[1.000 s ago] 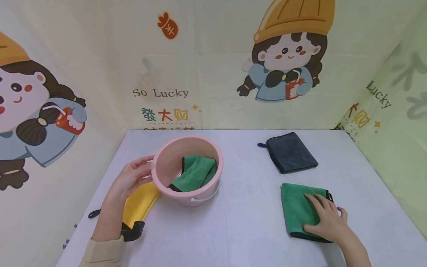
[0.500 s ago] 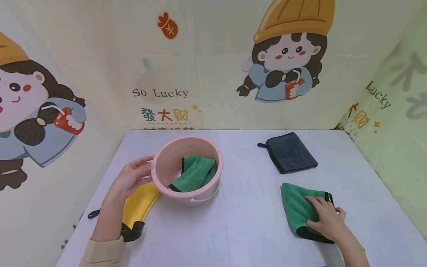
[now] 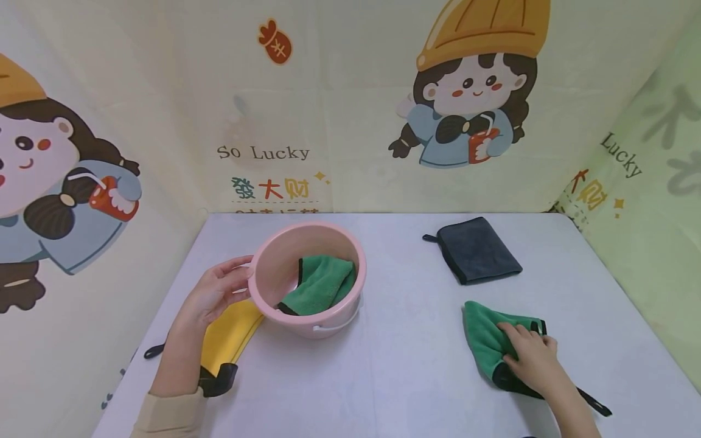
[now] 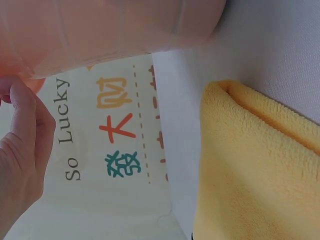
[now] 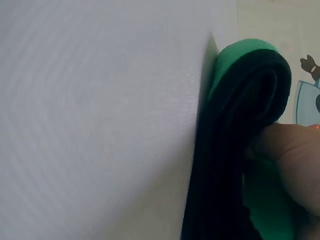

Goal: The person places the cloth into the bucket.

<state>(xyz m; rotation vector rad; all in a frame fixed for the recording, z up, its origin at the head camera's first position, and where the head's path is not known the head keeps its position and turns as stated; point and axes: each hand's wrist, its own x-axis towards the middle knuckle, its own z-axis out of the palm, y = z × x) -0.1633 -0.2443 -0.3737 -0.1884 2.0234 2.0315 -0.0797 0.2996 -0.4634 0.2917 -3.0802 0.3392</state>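
A pink bucket [image 3: 306, 228] stands on the left half of the table, with a crumpled green cloth [image 3: 323, 286] inside. My left hand [image 3: 219, 289] holds the bucket's rim on its left side, fingers outside the wall. Below that wrist lies a folded yellow cloth [image 3: 230, 334] with black edging, partly covered by the forearm. At the right, my right hand [image 3: 533, 359] pinches a folded green towel [image 3: 482, 334] with black trim, bunching it between thumb and fingers. In the right wrist view, the thumb presses beside the towel's rolled black edge [image 5: 240, 110].
A folded dark grey cloth [image 3: 479, 249] with a hanging loop lies at the back right of the white table [image 3: 405, 340]. Printed fabric walls [image 3: 356, 121] enclose the table at the back and on both sides. The bucket's white handle [image 3: 339, 322] hangs at its front.
My right hand has drawn its fingers together, and the green towel has bunched up under them. Its black loop now shows by the wrist. My left hand and the bucket have not moved.
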